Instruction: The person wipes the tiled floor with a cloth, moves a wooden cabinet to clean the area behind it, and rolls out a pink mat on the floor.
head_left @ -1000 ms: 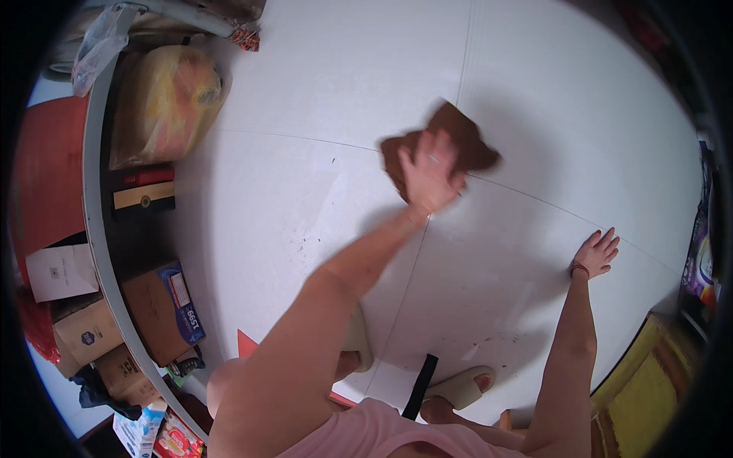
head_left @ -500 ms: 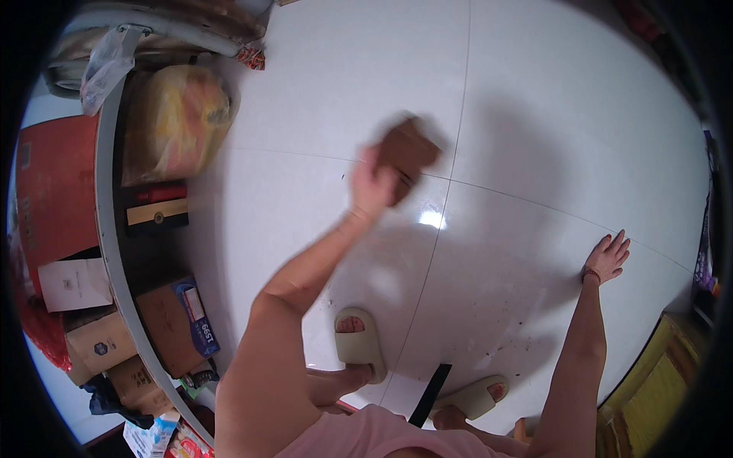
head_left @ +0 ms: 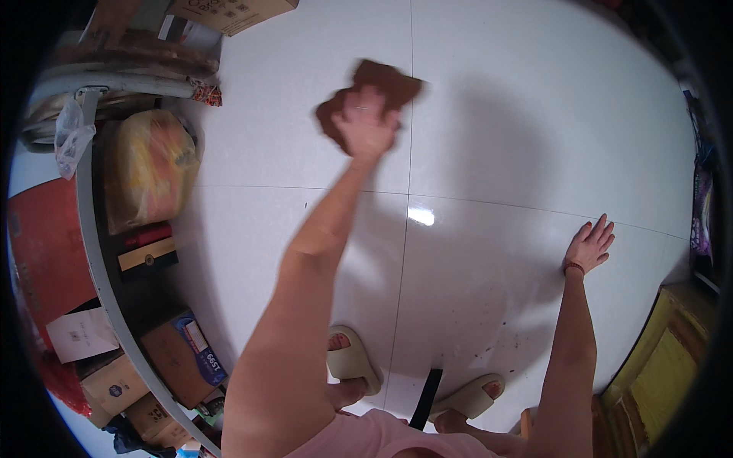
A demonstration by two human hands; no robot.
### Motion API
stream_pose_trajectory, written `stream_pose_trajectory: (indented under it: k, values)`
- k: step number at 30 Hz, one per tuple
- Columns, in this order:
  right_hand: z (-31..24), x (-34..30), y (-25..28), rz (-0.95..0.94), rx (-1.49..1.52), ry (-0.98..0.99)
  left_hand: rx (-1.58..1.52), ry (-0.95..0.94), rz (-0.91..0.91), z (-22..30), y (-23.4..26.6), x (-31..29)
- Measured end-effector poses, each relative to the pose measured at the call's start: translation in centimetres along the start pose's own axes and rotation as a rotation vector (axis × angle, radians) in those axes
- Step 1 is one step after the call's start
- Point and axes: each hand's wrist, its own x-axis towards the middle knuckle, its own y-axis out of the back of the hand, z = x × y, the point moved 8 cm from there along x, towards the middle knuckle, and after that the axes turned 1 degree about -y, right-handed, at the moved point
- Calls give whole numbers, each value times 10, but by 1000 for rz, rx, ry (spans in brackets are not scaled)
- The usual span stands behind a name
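Note:
A brown cloth (head_left: pixel 393 85) lies spread on the white tiled floor ahead of me, with two corners sticking out at the far side and left. My left hand (head_left: pixel 368 126) is pressed down over it, the fingers on top and slightly blurred. Part of the cloth under the palm is hidden. Off to the right, my right hand (head_left: pixel 592 246) rests flat on the tile with fingers spread and holds nothing. A reddish-brown bracelet (head_left: pixel 574 267) circles that wrist.
Small dark crumbs (head_left: pixel 481 347) lie on the floor near my beige slippers (head_left: pixel 355 359). Along the left runs a grey-edged shelf (head_left: pixel 98 259) with boxes and a yellow plastic bag (head_left: pixel 153 168). A cardboard box (head_left: pixel 237 14) stands far left; a yellow-brown wooden piece (head_left: pixel 664 366) is at right.
My left hand has moved forward and slightly left with the brown cloth, which now lies more spread out. The right hand stays planted on the floor. The whole view has shifted.

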Motion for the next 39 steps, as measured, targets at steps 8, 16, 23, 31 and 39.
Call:
stream_pose_trajectory:
  k: [8, 16, 23, 31, 39]
  values:
    - [0, -1, 4, 7, -13, 2, -670, -861, -495, 267, 67, -214]
    - [-1, 1, 8, 3, -28, -14, -769, 23, -158, 94, 78, -74]
    - [-2, -2, 11, 7, -42, -7, -326, 529, -94, 22, -3, 6]
    - [-7, -7, 12, 2, 7, 7, -353, 552, -332, 64, -66, 119]
    - [-13, -10, 14, -39, 20, 15, -276, 226, -589, 148, -95, 167]
